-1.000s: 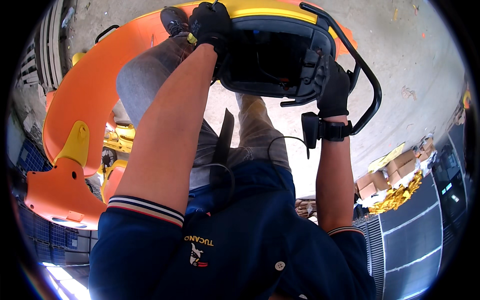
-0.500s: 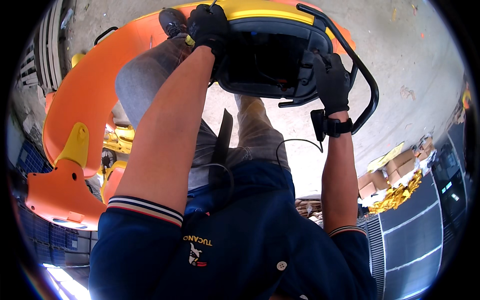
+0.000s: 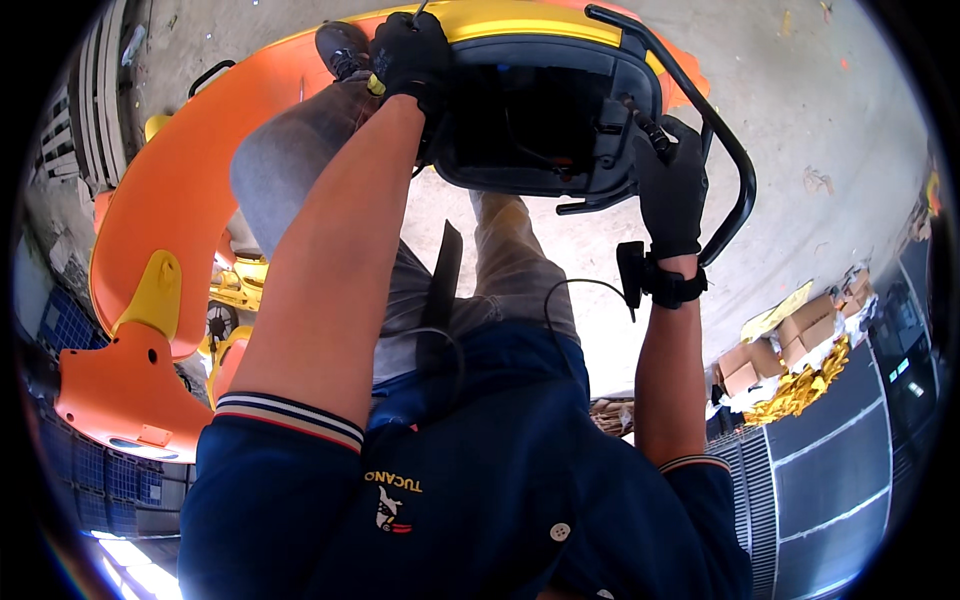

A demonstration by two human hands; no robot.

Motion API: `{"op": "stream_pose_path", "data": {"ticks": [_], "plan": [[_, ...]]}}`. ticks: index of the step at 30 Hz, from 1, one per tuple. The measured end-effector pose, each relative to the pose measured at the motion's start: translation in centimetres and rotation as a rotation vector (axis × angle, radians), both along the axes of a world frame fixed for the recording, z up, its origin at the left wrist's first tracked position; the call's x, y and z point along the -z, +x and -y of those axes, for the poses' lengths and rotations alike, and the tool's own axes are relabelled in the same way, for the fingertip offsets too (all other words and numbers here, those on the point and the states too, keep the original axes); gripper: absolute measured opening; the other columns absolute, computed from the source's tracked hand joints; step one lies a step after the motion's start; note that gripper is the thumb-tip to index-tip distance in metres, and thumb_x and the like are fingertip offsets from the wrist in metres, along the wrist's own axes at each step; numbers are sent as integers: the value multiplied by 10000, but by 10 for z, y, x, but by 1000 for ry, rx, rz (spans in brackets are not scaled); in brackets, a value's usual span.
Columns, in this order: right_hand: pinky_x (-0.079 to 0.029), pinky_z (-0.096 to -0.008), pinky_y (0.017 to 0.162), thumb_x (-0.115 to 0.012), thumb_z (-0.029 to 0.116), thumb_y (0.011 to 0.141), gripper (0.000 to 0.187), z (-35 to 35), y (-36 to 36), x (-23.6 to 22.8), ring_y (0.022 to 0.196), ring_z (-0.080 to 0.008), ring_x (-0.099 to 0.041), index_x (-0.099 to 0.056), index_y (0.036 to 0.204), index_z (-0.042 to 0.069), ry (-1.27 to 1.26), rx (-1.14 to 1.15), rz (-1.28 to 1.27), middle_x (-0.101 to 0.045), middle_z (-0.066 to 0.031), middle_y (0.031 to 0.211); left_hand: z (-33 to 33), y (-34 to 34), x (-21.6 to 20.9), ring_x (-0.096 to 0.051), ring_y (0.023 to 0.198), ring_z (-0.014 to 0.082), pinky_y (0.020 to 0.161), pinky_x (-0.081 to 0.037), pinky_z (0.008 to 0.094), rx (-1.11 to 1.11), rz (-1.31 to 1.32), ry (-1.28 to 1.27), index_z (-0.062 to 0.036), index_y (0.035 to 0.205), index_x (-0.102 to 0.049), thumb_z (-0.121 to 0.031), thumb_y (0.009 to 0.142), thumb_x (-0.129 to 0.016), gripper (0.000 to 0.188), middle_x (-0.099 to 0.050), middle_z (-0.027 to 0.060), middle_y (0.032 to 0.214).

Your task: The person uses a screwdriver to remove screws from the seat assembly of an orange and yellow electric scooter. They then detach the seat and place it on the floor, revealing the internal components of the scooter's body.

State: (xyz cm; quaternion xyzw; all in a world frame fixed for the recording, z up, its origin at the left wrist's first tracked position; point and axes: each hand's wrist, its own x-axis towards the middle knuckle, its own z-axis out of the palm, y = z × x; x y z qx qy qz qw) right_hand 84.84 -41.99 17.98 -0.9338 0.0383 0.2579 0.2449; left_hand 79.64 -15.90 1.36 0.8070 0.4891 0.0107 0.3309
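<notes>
Lying left of the curled black-gloved right hand point(image 3: 671, 190), whose hold is unclear, the rounded black plastic compartment point(image 3: 500, 184) is stretching sideways toward the black-gloved left hand point(image 3: 410, 50) clenching a thin grey rod point(image 3: 421, 8).

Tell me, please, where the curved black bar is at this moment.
In the head view, the curved black bar is at the upper right, arching past the open black compartment's right end and outside the gloved right hand.
</notes>
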Motion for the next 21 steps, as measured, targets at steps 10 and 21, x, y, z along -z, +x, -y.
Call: {"op": "stream_pose_path", "data": {"ticks": [10, 21], "plan": [[-508, -441, 696, -539, 405, 931, 433, 2, -1, 1, 752, -388, -639, -580, 778, 2, -263, -213, 70, -630, -189, 704, 0, -1, 3, -635, 833, 412, 795, -486, 470, 18, 37, 25, 18, 860, -656, -320, 827, -537, 360, -658, 250, 825], [-540, -419, 652, -476, 366, 966, 396, 14, -1, 11, 728, -362, -653, -583, 808, 20, -406, -716, 325, -623, -184, 677, -3, -1, 8, -640, 837, 405, 791, -492, 461, 4, 25, 6, 15, 860, -660, -317, 824, -542, 354, -660, 250, 842]]}}
